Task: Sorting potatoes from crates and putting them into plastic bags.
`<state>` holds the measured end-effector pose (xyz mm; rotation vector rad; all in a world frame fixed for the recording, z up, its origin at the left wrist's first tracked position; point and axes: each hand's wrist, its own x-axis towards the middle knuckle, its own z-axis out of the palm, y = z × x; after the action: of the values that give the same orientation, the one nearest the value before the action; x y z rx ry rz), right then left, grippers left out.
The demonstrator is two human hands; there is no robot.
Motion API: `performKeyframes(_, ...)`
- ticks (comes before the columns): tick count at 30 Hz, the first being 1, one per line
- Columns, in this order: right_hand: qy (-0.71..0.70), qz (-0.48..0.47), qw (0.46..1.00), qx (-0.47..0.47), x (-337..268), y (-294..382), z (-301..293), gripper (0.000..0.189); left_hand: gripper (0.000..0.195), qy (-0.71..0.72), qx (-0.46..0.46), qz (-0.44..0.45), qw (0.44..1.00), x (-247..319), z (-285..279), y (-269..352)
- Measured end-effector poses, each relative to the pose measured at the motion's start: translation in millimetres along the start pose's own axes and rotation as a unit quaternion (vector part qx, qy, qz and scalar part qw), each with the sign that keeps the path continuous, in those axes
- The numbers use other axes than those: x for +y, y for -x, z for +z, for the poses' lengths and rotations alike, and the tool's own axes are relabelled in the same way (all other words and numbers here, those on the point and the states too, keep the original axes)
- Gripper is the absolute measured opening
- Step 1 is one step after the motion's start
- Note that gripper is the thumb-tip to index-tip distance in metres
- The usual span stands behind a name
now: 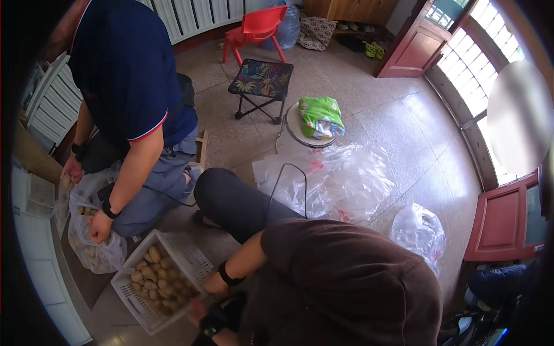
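Observation:
A white plastic crate (130, 298) holds many small potatoes (158, 279) in front of me. My right hand (216, 284) grips the crate's near side, its fingers partly hidden by the rim. Lower down, my left hand (198, 311) is blurred and closes over the rim close to the near corner. Black bands circle both my wrists. Left of the crate, a co-worker in a dark blue shirt (123, 65) kneels beside a clear plastic bag (97, 255) with potatoes in it. One of that person's hands holds a potato (67, 181); the other rests at the bag's opening.
Crumpled clear plastic bags (337, 181) spread over the tiled floor behind my knee, below a round stool (294, 123) with a green cloth (320, 114). A folding stool (262, 82) and a red chair (259, 26) stand farther off. Another plastic bag (417, 233) lies right. A black cable loops over my leg.

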<state>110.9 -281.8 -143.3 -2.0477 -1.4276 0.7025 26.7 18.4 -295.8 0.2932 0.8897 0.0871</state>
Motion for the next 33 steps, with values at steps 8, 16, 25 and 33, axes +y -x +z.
performKeyframes(8,0.132,-0.062,0.986,-0.079,-1,-4,5,0.024,0.047,-0.145,0.000,0.059,0.988,-1,-7,-3)
performKeyframes(16,0.145,-0.086,0.982,-0.082,7,-4,10,0.025,0.041,-0.067,0.012,0.041,0.997,0,-3,-4)
performKeyframes(25,0.115,-0.057,0.989,-0.080,9,-7,15,0.024,0.034,-0.040,0.012,0.023,0.999,-4,-6,-12)
performKeyframes(33,-0.010,-0.038,0.997,-0.070,6,7,7,0.015,0.029,-0.030,-0.081,0.044,0.995,-43,18,26)
